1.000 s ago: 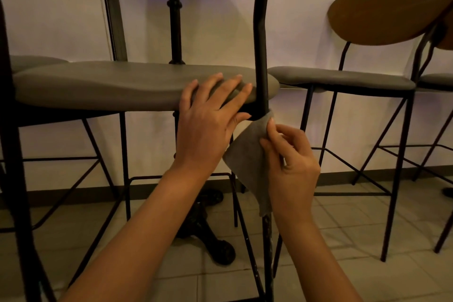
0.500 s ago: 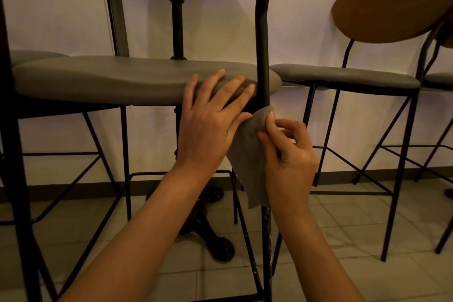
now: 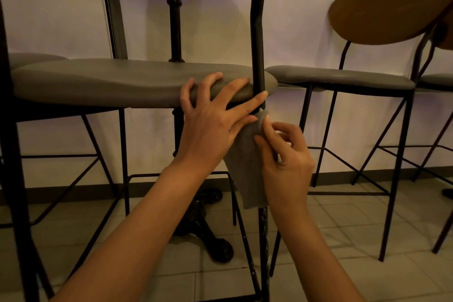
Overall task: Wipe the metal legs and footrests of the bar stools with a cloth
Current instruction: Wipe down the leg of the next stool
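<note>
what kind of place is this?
Probably a bar or café: tall stools with grey padded seats and wooden backs stand along a wall, beside a cast-iron table base on a tiled floor.

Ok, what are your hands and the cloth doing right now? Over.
Left hand open, resting on the grey seat. Right hand pinches the cloth against the stool leg, just below the seat. Nothing blocking the leg.

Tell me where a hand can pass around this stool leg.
Free: along the black metal leg below the grey cloth, bordered by tiled floor and the next stool's legs. Also open between the two grey seats higher up. Crowded: just under the seat, where the left hand and right hand hold the cloth against the leg.
</note>
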